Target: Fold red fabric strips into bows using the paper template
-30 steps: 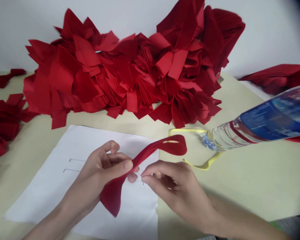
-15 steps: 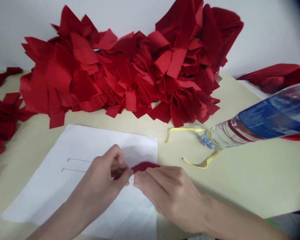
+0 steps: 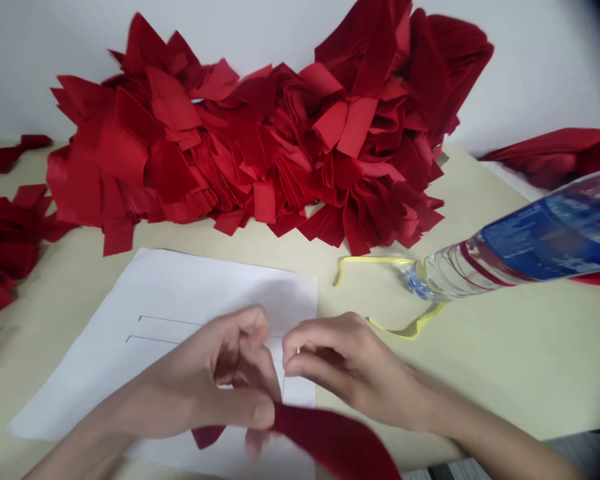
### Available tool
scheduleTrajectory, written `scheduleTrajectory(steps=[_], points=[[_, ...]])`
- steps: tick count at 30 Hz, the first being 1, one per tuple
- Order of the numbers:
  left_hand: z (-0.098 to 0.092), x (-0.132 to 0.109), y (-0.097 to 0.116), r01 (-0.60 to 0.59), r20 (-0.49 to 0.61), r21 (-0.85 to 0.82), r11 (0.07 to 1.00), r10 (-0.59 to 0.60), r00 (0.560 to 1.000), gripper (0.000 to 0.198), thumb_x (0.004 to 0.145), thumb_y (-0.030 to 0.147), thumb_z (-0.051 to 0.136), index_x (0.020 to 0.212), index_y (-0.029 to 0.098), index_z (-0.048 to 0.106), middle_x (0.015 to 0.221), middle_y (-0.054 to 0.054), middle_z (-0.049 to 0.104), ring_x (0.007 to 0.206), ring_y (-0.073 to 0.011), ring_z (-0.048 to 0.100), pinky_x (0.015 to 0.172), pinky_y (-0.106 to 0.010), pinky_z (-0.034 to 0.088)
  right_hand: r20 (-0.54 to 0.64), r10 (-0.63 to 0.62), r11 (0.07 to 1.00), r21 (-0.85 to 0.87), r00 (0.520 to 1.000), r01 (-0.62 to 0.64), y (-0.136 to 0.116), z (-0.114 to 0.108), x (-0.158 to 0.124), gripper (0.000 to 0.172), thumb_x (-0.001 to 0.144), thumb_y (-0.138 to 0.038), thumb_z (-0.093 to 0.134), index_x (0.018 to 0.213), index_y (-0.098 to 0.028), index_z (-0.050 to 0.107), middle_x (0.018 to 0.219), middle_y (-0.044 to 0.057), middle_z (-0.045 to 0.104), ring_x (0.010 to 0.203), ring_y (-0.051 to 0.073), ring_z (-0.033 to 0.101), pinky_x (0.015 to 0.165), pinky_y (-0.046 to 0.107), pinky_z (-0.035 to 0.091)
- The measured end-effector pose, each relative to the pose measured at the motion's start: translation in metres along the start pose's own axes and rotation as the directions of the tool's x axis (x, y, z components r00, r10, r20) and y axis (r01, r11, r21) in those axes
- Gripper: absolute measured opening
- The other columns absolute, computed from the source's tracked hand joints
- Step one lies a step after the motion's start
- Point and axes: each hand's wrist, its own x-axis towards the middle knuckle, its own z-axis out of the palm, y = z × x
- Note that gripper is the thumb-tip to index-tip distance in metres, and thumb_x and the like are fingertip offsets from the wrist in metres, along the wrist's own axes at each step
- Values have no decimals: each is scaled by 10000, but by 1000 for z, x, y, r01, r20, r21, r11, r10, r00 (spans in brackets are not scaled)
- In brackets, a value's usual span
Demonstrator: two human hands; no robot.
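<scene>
1. Left hand: thumb and fingers clamped on a red strip, held above the near part of the paper
2. Right hand: thumb and forefinger tips brought together, clear of the strip; whether they grip something thin cannot be told
3. Good practice, as judged here: keep the left pinch firm and flat, let the loose end hang untwisted, and work near the gripped part

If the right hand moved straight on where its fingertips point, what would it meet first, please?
The right hand would probably meet the curled fingers of the left hand first, though depth is unclear.
</scene>
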Motion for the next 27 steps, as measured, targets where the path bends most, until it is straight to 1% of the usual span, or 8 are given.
scheduleTrajectory(steps=[2,5,10,15,21,23,25,27], points=[[5,1,-3,63,9,134,989,-65,998,277,718,97,598,768,228,359,666,41,640,530,-119,596,537,-231,394,46,-49,996,-75,998,53,-1,0,0,156,911,-244,472,889,-185,615,677,-50,583,543,43,446,563,168,369],[10,7,-9,51,-239,385,921,46,970,207,748,109,537,714,225,368,582,62,570,564,-123,559,555,-238,390,29,-101,950,-295,994,105,-2,6,-2,175,923,-220,438,883,-169,601,740,-26,617,593,65,506,592,203,374],[6,15,-11,-73,-603,373,925,301,738,306,771,203,593,724,236,292,643,53,634,581,-128,570,542,-228,396,-153,-181,857,-510,971,79,1,20,-5,202,925,-173,393,877,-137,586,713,9,626,567,100,528,548,247,362],[-2,10,-5,-249,-384,-20,968,222,896,346,783,216,625,738,228,282,620,69,607,579,-115,586,595,-232,426,-279,-29,956,-289,960,-56,0,15,-1,189,903,-214,464,767,-168,587,646,-34,607,508,59,484,522,192,369],[2,2,-4,26,55,54,998,-29,998,325,734,121,617,791,225,315,695,35,648,540,-115,595,548,-234,386,-29,-20,994,-110,999,17,1,3,1,133,909,-223,464,855,-185,580,655,-63,572,530,31,468,512,134,365],[4,2,-8,53,14,234,971,-58,998,271,741,107,587,805,224,351,686,57,625,584,-117,593,590,-245,403,23,-92,973,-212,996,94,2,3,1,130,911,-227,468,868,-190,585,691,-61,594,540,37,482,546,155,376],[4,6,-13,60,-200,447,893,34,979,202,781,126,525,791,230,352,633,72,585,592,-124,567,584,-251,395,19,-151,907,-395,988,146,4,7,0,162,918,-206,442,848,-170,584,718,-34,610,560,65,506,556,198,377],[3,10,-16,99,-432,580,808,202,879,189,808,161,496,777,238,325,613,72,580,585,-134,549,560,-253,375,-12,-222,801,-573,975,175,5,15,-1,187,916,-180,422,827,-142,582,693,-6,605,552,98,519,521,240,353]])
